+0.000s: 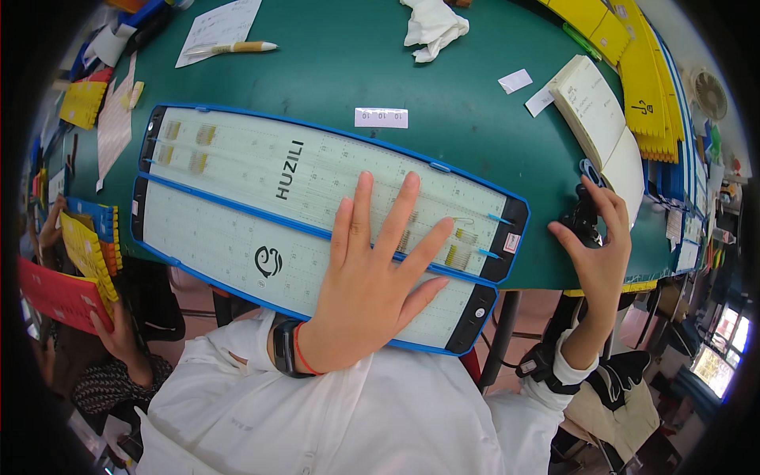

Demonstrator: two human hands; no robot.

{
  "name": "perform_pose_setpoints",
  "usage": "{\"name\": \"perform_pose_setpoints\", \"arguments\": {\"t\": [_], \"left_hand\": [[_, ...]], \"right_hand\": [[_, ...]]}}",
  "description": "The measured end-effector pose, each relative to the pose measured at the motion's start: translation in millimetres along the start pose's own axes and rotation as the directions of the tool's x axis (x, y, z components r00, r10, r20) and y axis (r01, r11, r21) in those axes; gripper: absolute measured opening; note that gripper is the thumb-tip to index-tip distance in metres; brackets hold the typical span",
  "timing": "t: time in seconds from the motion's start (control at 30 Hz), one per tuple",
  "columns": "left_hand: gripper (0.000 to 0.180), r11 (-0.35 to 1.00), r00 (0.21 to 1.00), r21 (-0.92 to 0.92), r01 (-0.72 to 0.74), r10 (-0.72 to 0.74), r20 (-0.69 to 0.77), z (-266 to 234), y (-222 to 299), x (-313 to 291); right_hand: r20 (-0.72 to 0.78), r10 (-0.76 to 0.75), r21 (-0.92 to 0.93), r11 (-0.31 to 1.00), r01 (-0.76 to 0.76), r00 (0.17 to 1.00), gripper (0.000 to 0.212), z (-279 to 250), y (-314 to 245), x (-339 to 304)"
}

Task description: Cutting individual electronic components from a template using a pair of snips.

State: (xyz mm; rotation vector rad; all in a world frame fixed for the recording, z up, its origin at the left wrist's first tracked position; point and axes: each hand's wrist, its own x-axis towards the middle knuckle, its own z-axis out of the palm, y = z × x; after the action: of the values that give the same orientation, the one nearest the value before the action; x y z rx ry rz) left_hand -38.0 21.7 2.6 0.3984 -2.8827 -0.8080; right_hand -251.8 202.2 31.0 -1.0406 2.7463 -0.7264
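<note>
A long, shallow fishing rig case (214,207) lies opened flat, with blue edges, black ends and two pale halves. It rests partly on the green table and overhangs its near edge. Thin lines run lengthwise in the far half, with small bundles of hooks (457,256) near both ends. My left hand (372,273) is spread, palm down, over the right part of the case. To the right of the case, my right hand (603,241) has thumb and forefinger apart beside a dark object (582,218), whose kind I cannot make out. Blue-handled scissors (588,169) lie just beyond it.
A small white label strip (381,118) lies behind the case. An open notebook (590,103) and stacked yellow cards (637,95) stand at right. Farther back are a pen (237,48) on paper and crumpled tissue (434,30). At left, another person's hand (119,332) holds a red folder (59,289).
</note>
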Motion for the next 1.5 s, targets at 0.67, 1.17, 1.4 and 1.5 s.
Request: {"name": "perform_pose_setpoints", "arguments": {"t": [0.67,1.17,1.4,1.5], "left_hand": [[0.061,0.993,0.995,0.085,0.08,-0.084,0.054,-1,6,6],[0.062,0.993,0.994,0.058,0.101,-0.104,0.042,2,5,6],[0.061,0.993,0.995,0.069,0.094,-0.097,0.036,4,6,6],[0.061,0.993,0.995,0.075,0.092,-0.095,0.038,3,6,5]], "right_hand": [[-0.339,0.203,0.926,0.243,0.288,0.919,0.024,77,-60,-7],[-0.322,0.278,0.934,0.249,0.256,0.905,0.024,73,-63,-10],[-0.329,0.261,0.924,0.288,0.252,0.908,0.024,72,-61,-11],[-0.325,0.271,0.925,0.29,0.245,0.906,0.024,71,-63,-11]]}}
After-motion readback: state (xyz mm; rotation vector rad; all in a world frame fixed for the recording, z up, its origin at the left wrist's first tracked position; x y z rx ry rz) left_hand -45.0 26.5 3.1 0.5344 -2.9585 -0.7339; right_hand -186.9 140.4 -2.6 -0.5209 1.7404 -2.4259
